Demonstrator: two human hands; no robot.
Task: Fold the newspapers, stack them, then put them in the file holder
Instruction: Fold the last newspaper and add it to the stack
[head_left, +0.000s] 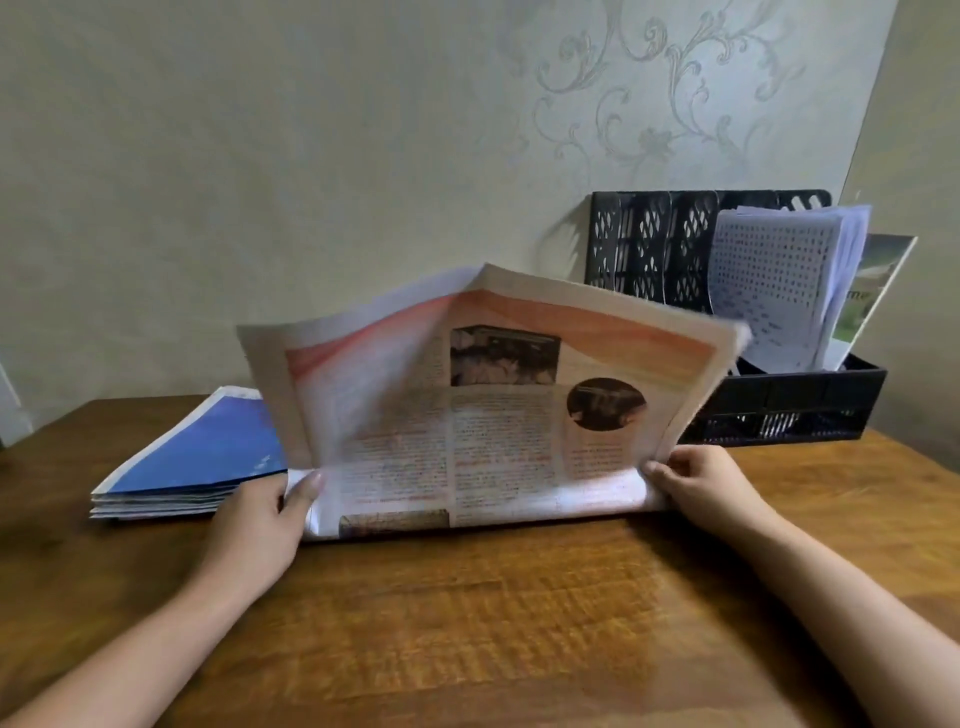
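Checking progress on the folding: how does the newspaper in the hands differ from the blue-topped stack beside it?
The newspaper stands half raised, gripped by the left hand and right hand; the stack lies flat, untouched. The newspaper shows orange-banded print, the stack a blue page. The newspaper is one, the stack several layers. Both rest on the table.

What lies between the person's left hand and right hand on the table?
In the head view, the half-folded newspaper spans from the left hand to the right hand; both grip its lower corners.
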